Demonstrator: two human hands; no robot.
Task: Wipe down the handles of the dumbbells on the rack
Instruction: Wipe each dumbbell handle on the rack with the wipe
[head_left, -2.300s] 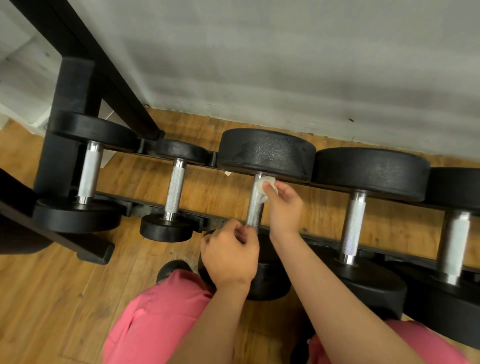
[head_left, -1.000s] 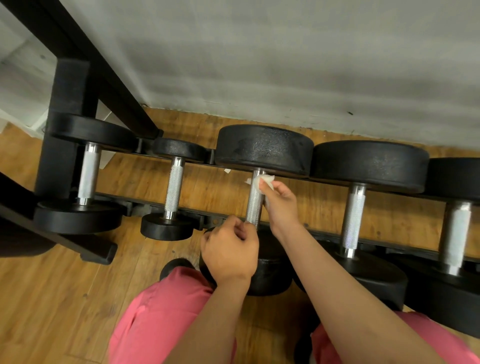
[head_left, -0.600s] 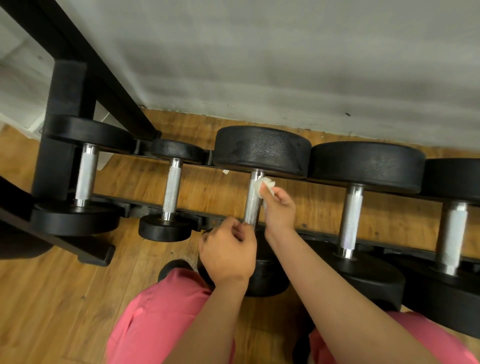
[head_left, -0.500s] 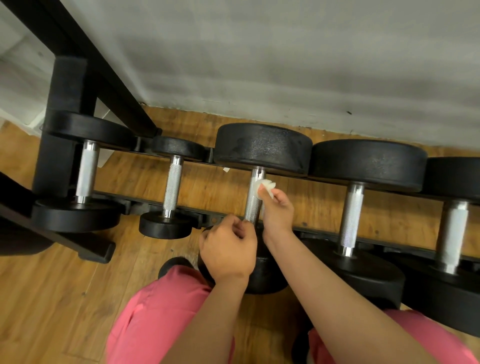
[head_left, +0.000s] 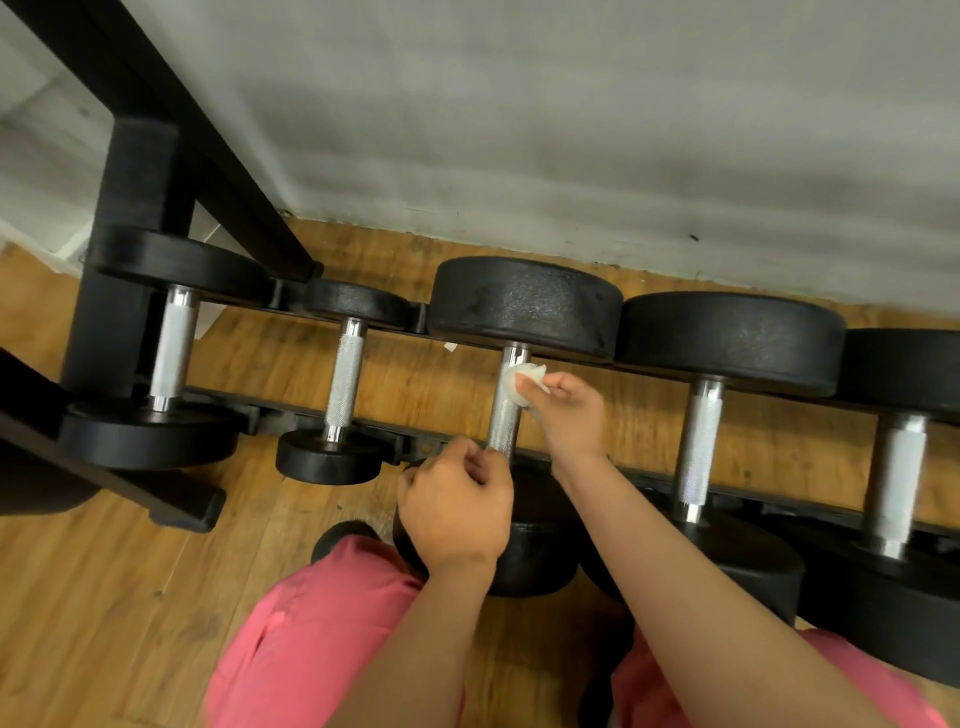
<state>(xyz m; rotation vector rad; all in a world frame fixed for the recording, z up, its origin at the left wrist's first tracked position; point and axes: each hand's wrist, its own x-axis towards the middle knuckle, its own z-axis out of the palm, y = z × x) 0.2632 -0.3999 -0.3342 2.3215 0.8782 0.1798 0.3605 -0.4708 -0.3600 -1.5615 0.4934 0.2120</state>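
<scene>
Third dumbbell (head_left: 524, 306) from left is lying across the rack (head_left: 270, 413). The right hand (head_left: 569, 415) is pinching a white wipe (head_left: 527, 382) against the right side of its handle (head_left: 505, 421), toward the far end. The left hand (head_left: 457, 512), fingers curled, is gripping the handle's near end.

Five dumbbells (head_left: 524, 306) lie side by side across the rack (head_left: 280, 415), with the wall (head_left: 571, 130) behind them. At the middle one's handle (head_left: 503, 421), the right hand (head_left: 571, 410) presses a wipe (head_left: 527, 376) near the far end. The left hand (head_left: 457, 509) sits at the near end, apparently pinching it.
</scene>
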